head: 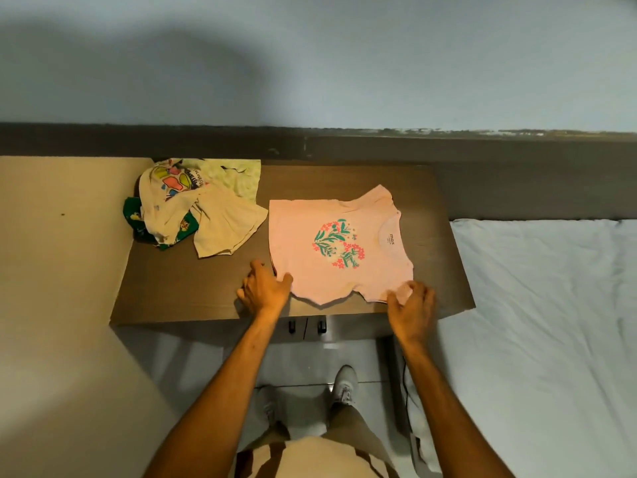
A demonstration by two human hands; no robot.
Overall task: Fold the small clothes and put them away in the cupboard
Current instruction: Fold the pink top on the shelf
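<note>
— Where do we stand with the pink shirt (339, 250)?
— Spread flat by the bench's (179, 291) near edge. Our left hand (263, 288) pinches its hem corner; our right hand (412, 301) grips the near sleeve.
— Handling?
— Soft, light, limp; we'd hold edges, clear of the unfolded pile (193, 208) at the far-left corner.

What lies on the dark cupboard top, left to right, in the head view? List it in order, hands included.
Heap of unfolded small clothes → left hand, its grip on the shirt's near left corner → pink flowered T-shirt, spread flat → right hand, pinching the near right sleeve → white bed beyond the cupboard top.
</note>
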